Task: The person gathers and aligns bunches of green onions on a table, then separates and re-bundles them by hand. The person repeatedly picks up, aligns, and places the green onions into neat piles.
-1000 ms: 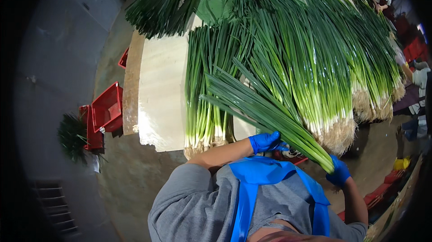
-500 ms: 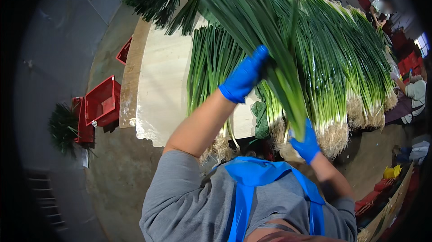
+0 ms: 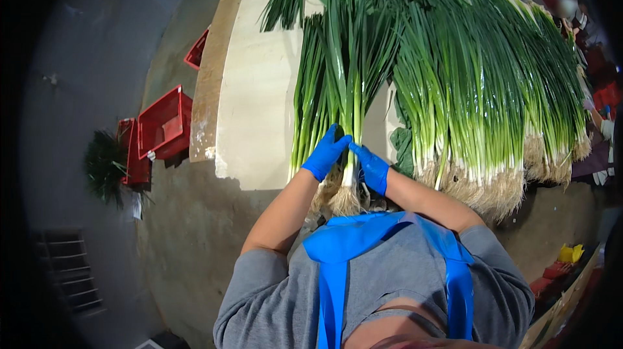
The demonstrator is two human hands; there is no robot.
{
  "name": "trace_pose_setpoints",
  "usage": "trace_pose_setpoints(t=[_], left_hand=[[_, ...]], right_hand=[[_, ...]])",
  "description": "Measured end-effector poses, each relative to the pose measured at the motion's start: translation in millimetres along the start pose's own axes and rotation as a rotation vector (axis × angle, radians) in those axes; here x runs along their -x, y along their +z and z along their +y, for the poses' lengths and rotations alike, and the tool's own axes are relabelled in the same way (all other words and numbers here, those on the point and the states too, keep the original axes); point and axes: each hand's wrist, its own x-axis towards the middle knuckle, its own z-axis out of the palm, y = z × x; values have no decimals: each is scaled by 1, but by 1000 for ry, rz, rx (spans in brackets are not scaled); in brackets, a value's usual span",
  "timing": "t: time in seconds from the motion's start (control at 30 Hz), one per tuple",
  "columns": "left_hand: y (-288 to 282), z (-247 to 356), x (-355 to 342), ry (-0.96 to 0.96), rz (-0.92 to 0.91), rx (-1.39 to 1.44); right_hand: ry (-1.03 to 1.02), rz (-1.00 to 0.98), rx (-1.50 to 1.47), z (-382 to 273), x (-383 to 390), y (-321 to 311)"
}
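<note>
My left hand (image 3: 327, 154), in a blue glove, is closed around the lower stalks of a bunch of scallions (image 3: 351, 83). From the other side my right hand (image 3: 372, 168), gloved the same, closes on the pale stems of that bunch, its fingertips almost meeting the left ones. The bunch lies on the table with its dark green leaves pointing away from me. Its hairy roots (image 3: 345, 200) hang toward my apron at the near edge. More scallions (image 3: 310, 76) lie close along its left side, partly behind my left hand.
A broad row of scallions (image 3: 480, 102) covers the right of the pale table (image 3: 256, 102), roots toward me. A dark green cloth (image 3: 403, 148) shows beside it. Red crates (image 3: 165, 123) stand on the floor at left, with scallion leaves (image 3: 104, 161) beside them. Other people work at the far right.
The raised scallions have come down onto the table, beside the left-hand pile. Both hands have moved lower and closer together, onto the white stems. My view has shifted too.
</note>
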Motion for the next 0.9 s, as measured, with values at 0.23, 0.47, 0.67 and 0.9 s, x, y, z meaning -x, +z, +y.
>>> trace_pose_setpoints(t=[0.23, 0.47, 0.67, 0.9], left_hand=[[-11, 12, 20, -78, -40, 89], [-58, 15, -7, 533, 611, -855], [-70, -18, -36, 289, 507, -816], [-85, -25, 5, 309, 461, -450]], right_hand=[[-62, 31, 479, -29, 7, 3], [-306, 254, 871, -36, -38, -47], [-399, 166, 461, -56, -84, -17], [-560, 144, 534, -16, -101, 44]])
